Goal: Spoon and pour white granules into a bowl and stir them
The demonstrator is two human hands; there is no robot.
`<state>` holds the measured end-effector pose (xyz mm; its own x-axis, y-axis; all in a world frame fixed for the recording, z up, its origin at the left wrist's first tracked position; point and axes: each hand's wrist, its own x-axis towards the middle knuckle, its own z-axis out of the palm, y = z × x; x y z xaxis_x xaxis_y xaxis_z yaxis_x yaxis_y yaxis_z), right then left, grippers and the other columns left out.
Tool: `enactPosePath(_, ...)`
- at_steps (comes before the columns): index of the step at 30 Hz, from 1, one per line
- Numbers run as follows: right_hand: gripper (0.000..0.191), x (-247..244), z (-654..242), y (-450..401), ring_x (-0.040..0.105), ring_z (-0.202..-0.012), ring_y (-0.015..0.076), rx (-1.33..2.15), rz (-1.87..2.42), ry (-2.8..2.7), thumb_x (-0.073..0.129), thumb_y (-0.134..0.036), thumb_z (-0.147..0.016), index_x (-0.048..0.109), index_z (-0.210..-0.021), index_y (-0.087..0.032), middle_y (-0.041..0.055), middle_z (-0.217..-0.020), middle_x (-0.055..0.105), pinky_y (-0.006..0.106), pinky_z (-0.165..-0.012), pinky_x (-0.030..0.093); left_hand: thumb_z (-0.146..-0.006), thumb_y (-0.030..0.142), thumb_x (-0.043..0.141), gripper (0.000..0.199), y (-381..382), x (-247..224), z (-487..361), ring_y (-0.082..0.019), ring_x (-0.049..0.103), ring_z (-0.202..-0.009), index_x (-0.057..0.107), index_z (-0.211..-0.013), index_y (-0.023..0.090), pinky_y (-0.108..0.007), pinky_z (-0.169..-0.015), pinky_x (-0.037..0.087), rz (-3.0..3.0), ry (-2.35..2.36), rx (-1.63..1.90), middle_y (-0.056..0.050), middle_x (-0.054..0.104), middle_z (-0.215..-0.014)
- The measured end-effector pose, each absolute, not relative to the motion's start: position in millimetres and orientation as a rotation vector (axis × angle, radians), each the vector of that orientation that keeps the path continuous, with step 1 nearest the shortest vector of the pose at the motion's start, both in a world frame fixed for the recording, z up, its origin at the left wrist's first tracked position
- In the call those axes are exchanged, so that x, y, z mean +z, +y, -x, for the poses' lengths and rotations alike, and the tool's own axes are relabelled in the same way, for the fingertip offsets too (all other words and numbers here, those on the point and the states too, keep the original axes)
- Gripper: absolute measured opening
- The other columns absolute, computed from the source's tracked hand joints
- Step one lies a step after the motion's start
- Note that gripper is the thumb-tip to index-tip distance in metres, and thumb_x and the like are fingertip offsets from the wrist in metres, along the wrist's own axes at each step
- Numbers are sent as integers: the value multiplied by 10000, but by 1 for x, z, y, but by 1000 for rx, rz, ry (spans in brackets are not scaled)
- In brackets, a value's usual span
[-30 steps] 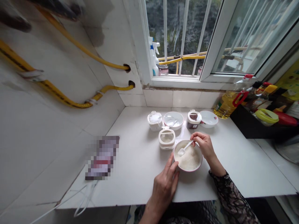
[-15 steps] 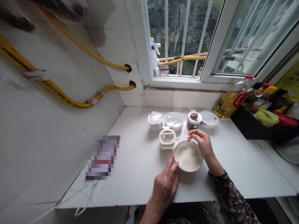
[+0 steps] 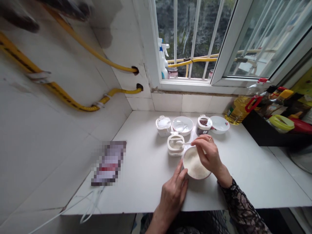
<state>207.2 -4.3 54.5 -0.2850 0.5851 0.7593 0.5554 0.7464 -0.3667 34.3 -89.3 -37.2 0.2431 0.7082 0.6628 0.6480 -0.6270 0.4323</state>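
Observation:
A round bowl (image 3: 195,164) of pale, powdery or granular contents stands on the white counter. My left hand (image 3: 173,191) rests against its left side, fingers apart, touching the rim. Over the bowl's upper right, my right hand (image 3: 208,154) pinches the handle of a small white spoon (image 3: 182,143). The spoon's head is over the opening of a white lidded jar (image 3: 175,151), just left of the bowl. Behind stand a jar with white contents (image 3: 163,125), a white bowl (image 3: 186,130), a jar with dark red contents (image 3: 203,126) and a shallow bowl (image 3: 220,126).
An oil bottle (image 3: 237,110) stands at the back right beside a black box (image 3: 258,131) of condiments. A blurred-out object (image 3: 109,164) with a white cable lies at the left. Yellow pipes (image 3: 70,99) run along the wall, and a barred window is behind.
My right hand has moved slightly left with the spoon, whose head has gone from the jar's right edge to over its opening. My left hand stays at the bowl. The view has shifted slightly.

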Motion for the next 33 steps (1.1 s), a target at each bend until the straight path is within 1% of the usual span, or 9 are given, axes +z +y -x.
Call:
enactPosePath(3,201,58,-220,-7,607,-700,212,97,968,-1810,486,-106,-843,638,-807,-233,10,-649,648,418,-834,453,-973,107,472,308,-89,-36,-34,-241,693,-1123,523,-1274,149,-242,-799,610,-2424,1325,1343,-217,540,-1429)
enactPosePath(6,193,59,-232,-7,552,-612,187,119,975,-1845,487,-119,-799,609,-712,-240,-10,-606,602,416,-834,457,-968,102,483,313,-89,-35,-34,-244,694,-1122,524,-1274,148,-247,-809,610,-2418,1322,1346,-220,537,-1430)
enactPosePath(9,187,56,-235,-7,526,-591,176,114,935,-1981,484,-109,-776,595,-706,-242,-17,-602,599,404,-837,451,-967,102,482,319,-89,-37,-35,-248,680,-1147,526,-1279,154,-253,-819,610,-2407,1321,1349,-210,537,-1434)
enactPosePath(12,188,51,-229,-6,513,-563,165,195,942,-2068,474,-115,-770,586,-688,-241,-20,-588,595,392,-844,446,-968,107,479,327,-89,-37,-35,-244,691,-1127,523,-1288,159,-256,-813,612,-2408,1327,1352,-204,537,-1436)
enactPosePath(16,204,46,-221,-6,547,-603,170,357,1060,-1967,453,-144,-772,586,-646,-235,-8,-600,612,364,-816,432,-972,104,472,310,-89,-36,-35,-240,704,-1100,524,-1275,141,-249,-801,610,-2424,1324,1340,-223,539,-1427)
enactPosePath(19,194,45,-221,-6,565,-652,185,503,1199,-1780,461,-179,-736,595,-607,-233,5,-597,619,337,-740,421,-972,104,478,305,-89,-36,-35,-236,707,-1095,524,-1271,145,-249,-803,608,-2417,1330,1332,-222,538,-1430)
enactPosePath(24,170,44,-225,-3,452,-501,147,831,1332,-1444,490,-258,-693,621,-593,-215,-24,-480,507,275,-536,342,-964,107,487,329,-90,-38,-35,-229,724,-1054,522,-1286,161,-253,-794,612,-2405,1344,1332,-204,531,-1441)
enactPosePath(27,157,42,-227,-1,422,-467,130,923,1320,-1333,508,-275,-655,626,-582,-202,-35,-450,482,259,-503,313,-957,107,491,345,-90,-40,-35,-227,729,-1040,525,-1293,177,-255,-787,615,-2400,1354,1339,-189,529,-1447)
enactPosePath(33,147,40,-227,3,419,-461,128,940,1313,-1277,511,-266,-626,626,-562,-202,-37,-434,478,262,-505,312,-963,104,487,352,-90,-39,-34,-241,702,-1105,512,-1308,171,-260,-805,613,-2412,1336,1343,-198,532,-1443)
